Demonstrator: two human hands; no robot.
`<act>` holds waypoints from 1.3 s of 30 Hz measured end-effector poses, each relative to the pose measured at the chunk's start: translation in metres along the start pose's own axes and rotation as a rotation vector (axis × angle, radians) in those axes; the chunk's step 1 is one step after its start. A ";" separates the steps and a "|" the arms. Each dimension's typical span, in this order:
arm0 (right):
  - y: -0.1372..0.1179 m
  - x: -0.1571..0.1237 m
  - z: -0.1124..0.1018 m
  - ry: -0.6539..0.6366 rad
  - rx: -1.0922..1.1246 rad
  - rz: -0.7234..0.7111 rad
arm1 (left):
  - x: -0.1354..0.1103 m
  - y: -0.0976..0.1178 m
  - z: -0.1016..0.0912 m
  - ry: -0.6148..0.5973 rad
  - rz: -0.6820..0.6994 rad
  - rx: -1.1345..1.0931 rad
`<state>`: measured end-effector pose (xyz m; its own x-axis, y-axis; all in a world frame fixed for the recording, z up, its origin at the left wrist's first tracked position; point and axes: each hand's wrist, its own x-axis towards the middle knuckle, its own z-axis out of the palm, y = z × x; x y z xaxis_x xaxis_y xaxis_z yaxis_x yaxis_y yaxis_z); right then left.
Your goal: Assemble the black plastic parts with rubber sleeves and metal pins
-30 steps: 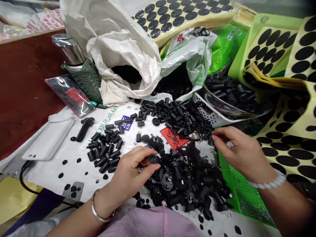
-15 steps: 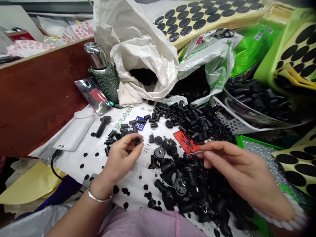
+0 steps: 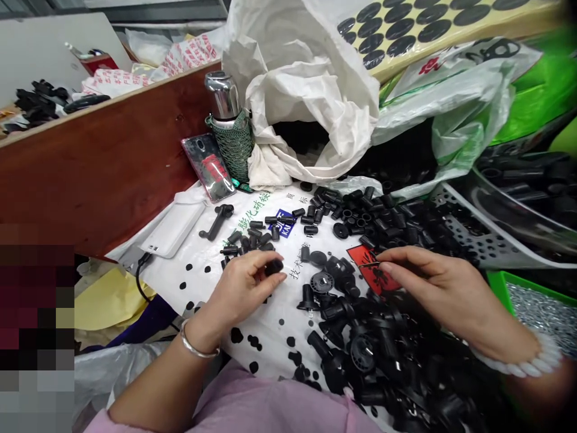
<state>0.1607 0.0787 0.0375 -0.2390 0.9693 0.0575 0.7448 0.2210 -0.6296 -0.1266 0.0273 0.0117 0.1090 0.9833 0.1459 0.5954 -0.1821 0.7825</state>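
Note:
My left hand (image 3: 237, 290) pinches a short black plastic sleeve (image 3: 273, 266) between thumb and fingertips, above the white printed sheet (image 3: 243, 328). Over a red label (image 3: 367, 278), the fingertips of my right hand (image 3: 460, 304) are closed on a thin metal pin (image 3: 368, 264); its far end sticks out to the left. The two hands are apart. Between and below them lies a heap of black knob-like parts (image 3: 383, 337), some with metal ends showing. Loose black sleeves (image 3: 311, 219) are scattered and piled behind the hands.
A green tray (image 3: 502, 294) of small metal pieces stands at the right, below a white perforated basket (image 3: 482, 231). Open white sacks (image 3: 311, 90) line the back. A netted flask (image 3: 232, 141), a phone (image 3: 207, 168) and a white power bank (image 3: 174, 228) stand near the red-brown board (image 3: 90, 174).
The view has swung left, so things appear further right. In my left hand the sleeve has turned, its open end no longer facing me. My right hand still holds the pin.

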 end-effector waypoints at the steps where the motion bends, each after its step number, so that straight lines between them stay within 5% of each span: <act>1: -0.005 -0.001 0.001 -0.007 0.047 0.026 | -0.001 0.000 0.002 -0.043 0.020 0.014; 5: -0.030 -0.006 0.004 -0.076 0.270 0.096 | -0.004 0.003 0.009 -0.142 0.037 -0.010; 11: -0.061 -0.015 0.010 -0.078 0.288 -0.086 | -0.004 0.009 0.015 -0.210 0.061 0.032; 16: -0.053 -0.018 0.012 -0.033 0.196 -0.104 | -0.009 0.014 0.005 -0.369 0.041 0.234; 24: -0.033 -0.024 0.013 -0.014 0.090 -0.148 | -0.017 0.033 -0.001 -0.760 0.203 0.349; 33: -0.020 -0.026 0.009 0.002 0.079 -0.156 | -0.008 0.025 -0.004 -0.554 0.148 0.276; 39: -0.021 -0.028 -0.003 0.020 0.103 -0.116 | 0.054 0.035 0.007 -0.350 0.325 0.417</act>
<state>0.1539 0.0477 0.0517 -0.3070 0.9399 0.1493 0.6447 0.3208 -0.6939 -0.0943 0.0742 0.0432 0.5479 0.8332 0.0746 0.7408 -0.5246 0.4196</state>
